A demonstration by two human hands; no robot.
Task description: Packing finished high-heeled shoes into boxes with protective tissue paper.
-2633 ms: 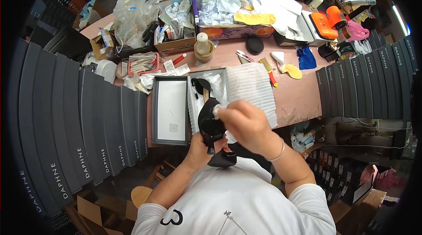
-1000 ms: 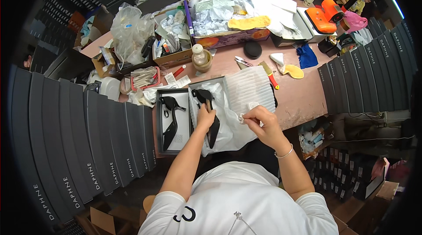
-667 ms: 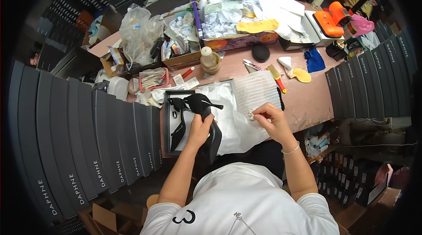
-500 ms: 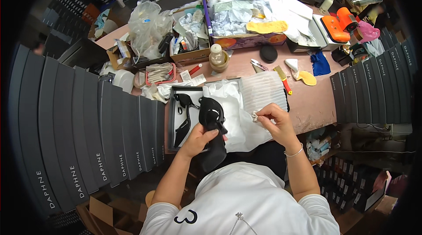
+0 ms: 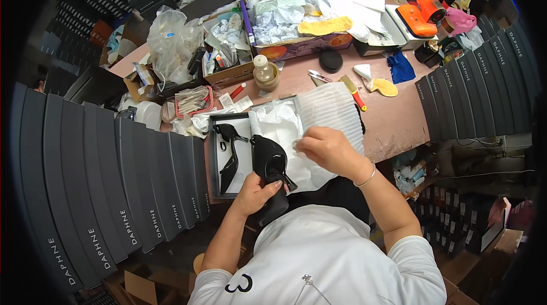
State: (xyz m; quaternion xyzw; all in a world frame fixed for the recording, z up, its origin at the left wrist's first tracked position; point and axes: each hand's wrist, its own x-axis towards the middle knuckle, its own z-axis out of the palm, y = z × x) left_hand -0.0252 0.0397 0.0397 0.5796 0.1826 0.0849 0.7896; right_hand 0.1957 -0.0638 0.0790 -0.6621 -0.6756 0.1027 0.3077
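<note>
My left hand [image 5: 257, 194] is closed around a black heeled shoe [image 5: 266, 154], tilted over the front of an open grey shoebox [image 5: 213, 162]. Its mate, another black heeled shoe [image 5: 229, 169], lies on its side in the left part of that box. White tissue paper [image 5: 279, 118] spreads out of the box toward the right. Above this paper, my right hand [image 5: 330, 150] pinches a small whitish crumpled wad [image 5: 296, 146], close to the right of the held shoe. Fingers partly cover the wad, so its material is unclear.
Grey shoeboxes [image 5: 142, 174] stand in tall rows left, with more shoeboxes [image 5: 484, 88] right. Behind the work lie a bottle [image 5: 264, 77], scissors [image 5: 319, 76], a yellow-red brush [image 5: 354, 95] and a ribbed white sheet [image 5: 333, 108]. A paper-filled carton [image 5: 285, 52] sits farther back.
My right hand has moved left with the wad, nearer the shoe. The shoe in my left hand has turned slightly. The whole view has shifted a little.
</note>
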